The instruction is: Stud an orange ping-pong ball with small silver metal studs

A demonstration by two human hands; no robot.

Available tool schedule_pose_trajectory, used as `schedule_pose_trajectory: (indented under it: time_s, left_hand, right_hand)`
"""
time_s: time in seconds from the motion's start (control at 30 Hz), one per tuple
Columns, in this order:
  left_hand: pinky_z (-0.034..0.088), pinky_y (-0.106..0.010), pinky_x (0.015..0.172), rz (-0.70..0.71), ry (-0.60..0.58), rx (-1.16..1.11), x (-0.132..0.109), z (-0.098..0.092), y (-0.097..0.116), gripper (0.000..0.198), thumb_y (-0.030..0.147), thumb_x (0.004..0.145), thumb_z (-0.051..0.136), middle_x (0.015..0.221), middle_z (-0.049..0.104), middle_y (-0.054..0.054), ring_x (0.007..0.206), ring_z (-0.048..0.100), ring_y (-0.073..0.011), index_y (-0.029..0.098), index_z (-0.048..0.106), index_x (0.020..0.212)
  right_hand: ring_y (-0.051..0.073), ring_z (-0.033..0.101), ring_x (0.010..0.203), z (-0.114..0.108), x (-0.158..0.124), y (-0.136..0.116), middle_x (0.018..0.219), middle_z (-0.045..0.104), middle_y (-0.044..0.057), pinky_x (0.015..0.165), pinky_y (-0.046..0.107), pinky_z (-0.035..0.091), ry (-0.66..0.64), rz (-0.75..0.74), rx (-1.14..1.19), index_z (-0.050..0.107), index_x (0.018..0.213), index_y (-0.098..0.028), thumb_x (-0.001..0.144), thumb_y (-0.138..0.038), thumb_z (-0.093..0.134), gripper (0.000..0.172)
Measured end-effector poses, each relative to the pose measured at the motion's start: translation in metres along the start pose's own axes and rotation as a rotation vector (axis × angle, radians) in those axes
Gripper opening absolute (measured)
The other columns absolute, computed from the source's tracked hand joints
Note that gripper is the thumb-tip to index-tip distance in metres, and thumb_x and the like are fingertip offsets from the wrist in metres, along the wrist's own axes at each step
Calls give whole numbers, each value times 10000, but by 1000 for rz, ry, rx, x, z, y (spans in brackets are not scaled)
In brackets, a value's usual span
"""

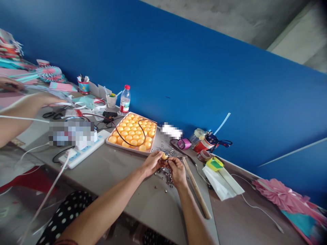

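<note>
My left hand [152,163] grips a yellow-orange ping-pong ball [164,156] between thumb and fingers, above the table. Close against it on the right is my right hand [178,170], its fingertips pinched together; whatever is between them is too small to make out. Beneath and around both hands lie many small shiny metal pieces [167,177], scattered loosely. A shallow white tray [130,149] filled with rows of orange ping-pong balls [131,133] stands just beyond my left hand. Beside my right wrist rests a hammer [196,189] with a wooden handle.
A white power strip [85,149] with cables lies on the left, near scissors [52,115] and a glue gun [109,116]. Another person's arm [28,107] reaches in there. Behind the tray stands a bottle [125,100]. Rightward are a purple object [184,144], jars and a white packet [223,183].
</note>
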State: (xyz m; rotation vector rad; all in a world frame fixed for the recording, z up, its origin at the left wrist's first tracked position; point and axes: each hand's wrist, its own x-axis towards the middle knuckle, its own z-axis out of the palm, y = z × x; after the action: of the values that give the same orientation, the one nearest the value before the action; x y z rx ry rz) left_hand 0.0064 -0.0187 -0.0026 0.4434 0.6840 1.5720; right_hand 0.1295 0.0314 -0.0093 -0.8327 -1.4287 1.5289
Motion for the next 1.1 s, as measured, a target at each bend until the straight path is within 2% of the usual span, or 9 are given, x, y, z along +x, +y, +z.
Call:
schedule_pose_trajectory:
  time_s: [0.27,0.5,0.73,0.9,1.1]
  left_hand:
    - [476,-211,488,16,35,-10,1,-1,1,181,292,807,591,641,597,-17,508,608,-121,141,501,765]
    - [455,-191,466,1,45,18,0,2,1,191,296,812,590,619,585,-6,495,607,-113,141,494,753]
    - [463,-190,465,-15,65,26,-1,3,3,145,258,845,537,623,578,2,496,611,-112,146,477,775]
    - [454,-186,454,-20,61,21,0,3,0,141,254,837,548,617,576,6,488,612,-116,151,468,783]
    - [455,-191,459,-28,52,20,0,2,-1,157,266,820,579,630,591,1,494,619,-121,150,482,780]
  right_hand:
    - [122,485,545,-6,3,5,593,556,-26,579,266,398,15,-37,-99,562,766,-196,690,-358,607,185]
    - [107,453,508,-5,3,3,603,560,-29,542,257,375,31,-13,-37,568,835,-194,671,-365,635,245]
    - [104,465,569,-5,3,5,650,553,-26,591,252,388,31,-25,-54,580,772,-185,676,-307,632,163]
    - [115,488,594,-3,2,4,687,571,-17,617,262,404,22,-15,-80,579,764,-190,675,-312,618,156]
    - [124,485,614,-1,0,-3,681,575,-11,600,252,401,78,-25,-161,592,758,-188,661,-335,621,179]
